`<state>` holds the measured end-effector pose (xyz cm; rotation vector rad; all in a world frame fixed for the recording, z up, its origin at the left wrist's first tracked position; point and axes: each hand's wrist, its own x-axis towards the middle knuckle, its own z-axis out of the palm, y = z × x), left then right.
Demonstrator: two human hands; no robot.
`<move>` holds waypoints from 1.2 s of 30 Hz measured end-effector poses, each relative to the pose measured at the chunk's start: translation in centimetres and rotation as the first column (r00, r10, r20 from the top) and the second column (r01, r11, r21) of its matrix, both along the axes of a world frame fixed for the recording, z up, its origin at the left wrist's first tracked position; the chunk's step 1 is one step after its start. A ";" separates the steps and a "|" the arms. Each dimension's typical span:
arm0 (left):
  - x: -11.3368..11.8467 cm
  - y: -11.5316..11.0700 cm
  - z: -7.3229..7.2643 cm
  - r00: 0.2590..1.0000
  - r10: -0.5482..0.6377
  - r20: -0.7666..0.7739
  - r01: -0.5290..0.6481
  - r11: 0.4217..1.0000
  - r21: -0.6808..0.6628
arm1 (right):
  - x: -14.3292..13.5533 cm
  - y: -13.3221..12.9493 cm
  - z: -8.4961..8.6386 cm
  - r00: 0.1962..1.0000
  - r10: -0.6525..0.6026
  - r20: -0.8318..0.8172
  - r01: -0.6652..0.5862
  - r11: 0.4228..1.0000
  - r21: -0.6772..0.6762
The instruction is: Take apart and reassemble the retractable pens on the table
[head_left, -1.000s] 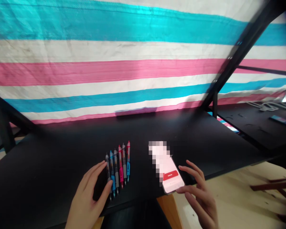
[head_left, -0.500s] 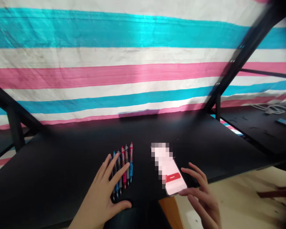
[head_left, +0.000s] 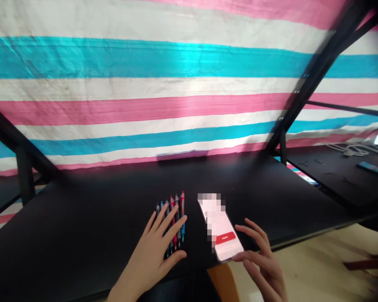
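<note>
Several click pens (head_left: 182, 209) in pink, blue, grey and red lie side by side on the black table (head_left: 91, 226), tips towards me. Over them is my left hand (head_left: 160, 243), palm down with its fingers spread, covering much of the row. Whether the palm touches the pens I cannot tell. To their right lies a smartphone (head_left: 228, 249), its bright screen partly blurred out and a red button showing near the bottom. At the phone's lower right corner is my right hand (head_left: 263, 262), fingers apart, the index fingertip at the corner. Neither hand grips anything.
Behind the table hangs a striped plastic sheet (head_left: 164, 92). Black metal braces (head_left: 290, 109) slant up at both sides. On a second table at right lie white cables (head_left: 349, 149) and a blue box (head_left: 373, 167). A wooden seat edge (head_left: 223, 281) shows below.
The view has shifted slightly. My left hand has moved right over the row and now covers more of the pens. My right hand stays at the phone's corner.
</note>
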<state>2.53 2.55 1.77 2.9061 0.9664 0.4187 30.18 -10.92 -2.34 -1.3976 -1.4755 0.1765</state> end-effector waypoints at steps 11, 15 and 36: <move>-3.6 -2.8 -0.5 0.933 0.260 0.249 -0.266 0.964 -0.013 | -0.4 0.5 0.1 0.992 -0.080 0.095 0.084 0.996 -0.035; -3.8 -3.2 -1.0 0.924 0.281 0.260 -0.288 0.957 -0.010 | -0.3 0.5 -0.2 0.991 -0.075 0.111 0.081 0.995 -0.050; -4.2 -2.5 -2.0 0.913 0.282 0.294 -0.298 0.954 0.010 | -0.4 1.8 0.6 0.938 -0.067 0.339 0.102 0.991 -0.086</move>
